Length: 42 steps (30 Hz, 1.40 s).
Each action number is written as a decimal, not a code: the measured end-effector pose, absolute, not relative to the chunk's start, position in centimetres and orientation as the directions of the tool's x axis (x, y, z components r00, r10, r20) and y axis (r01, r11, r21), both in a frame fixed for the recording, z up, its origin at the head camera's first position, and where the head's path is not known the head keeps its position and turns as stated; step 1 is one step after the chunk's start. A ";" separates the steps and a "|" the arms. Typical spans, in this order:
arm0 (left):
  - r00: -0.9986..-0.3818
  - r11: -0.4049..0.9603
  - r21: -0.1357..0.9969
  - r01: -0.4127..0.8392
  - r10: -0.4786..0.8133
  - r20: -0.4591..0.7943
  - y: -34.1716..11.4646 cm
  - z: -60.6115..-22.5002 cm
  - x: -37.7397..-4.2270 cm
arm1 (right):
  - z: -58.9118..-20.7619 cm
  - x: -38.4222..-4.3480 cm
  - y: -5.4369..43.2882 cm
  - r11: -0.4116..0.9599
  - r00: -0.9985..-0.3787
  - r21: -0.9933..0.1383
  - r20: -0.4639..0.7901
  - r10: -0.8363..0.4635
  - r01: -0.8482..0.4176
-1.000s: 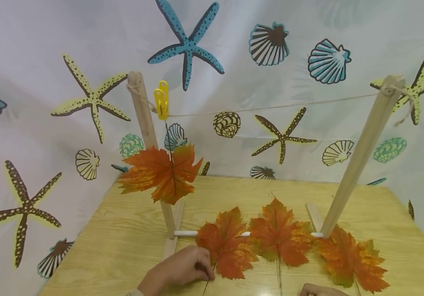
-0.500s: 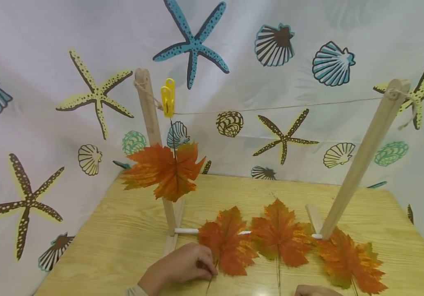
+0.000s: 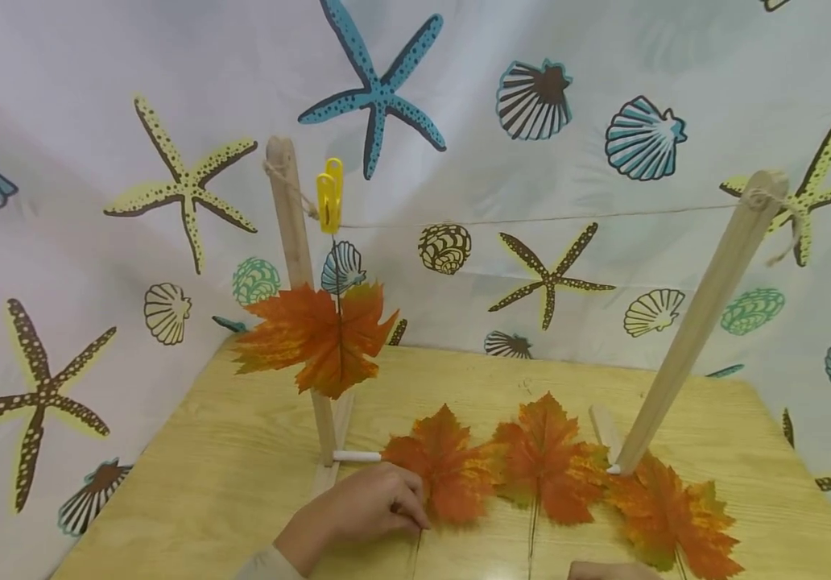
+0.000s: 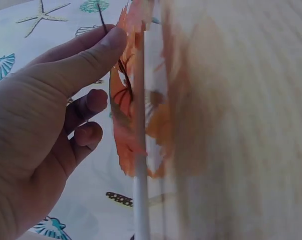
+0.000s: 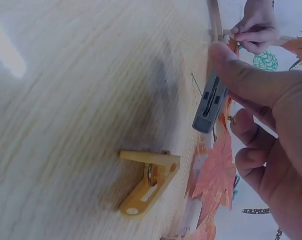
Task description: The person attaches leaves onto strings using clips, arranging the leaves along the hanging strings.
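Between thumb and fingertip of the left hand (image 3: 372,503), the thin dark stem (image 4: 100,15) of an orange-red, lobed maple leaf (image 3: 452,467); unclear whether fully clear of the light wood-grain table (image 3: 227,451). In the thumb-and-finger grip of the right hand (image 5: 286,120), a slim grey plastic clip (image 5: 211,102). Near that hand, on the table, a yellow plastic clothespin (image 5: 166,172) with a metal spring. Toward the table's right edge, a middle maple leaf (image 3: 549,467), then a right-hand maple leaf (image 3: 676,519). Toward the left edge, stem up from beige twine (image 3: 531,219), a hanging maple leaf (image 3: 314,338) in a bright yellow plastic peg (image 3: 328,205).
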<state>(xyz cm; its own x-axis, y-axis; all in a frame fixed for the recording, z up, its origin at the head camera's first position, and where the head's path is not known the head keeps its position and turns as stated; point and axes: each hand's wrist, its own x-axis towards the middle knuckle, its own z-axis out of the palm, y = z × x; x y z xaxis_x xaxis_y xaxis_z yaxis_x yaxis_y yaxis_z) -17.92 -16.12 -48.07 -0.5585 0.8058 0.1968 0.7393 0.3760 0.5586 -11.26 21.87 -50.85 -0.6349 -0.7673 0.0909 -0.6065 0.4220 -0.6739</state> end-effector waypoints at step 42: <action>-0.461 0.505 0.039 0.863 0.751 0.473 -15.3 -43.7 -17.6 | -45.3 -12.1 19.3 0.204 -0.578 -0.640 0.452 -0.679 -0.741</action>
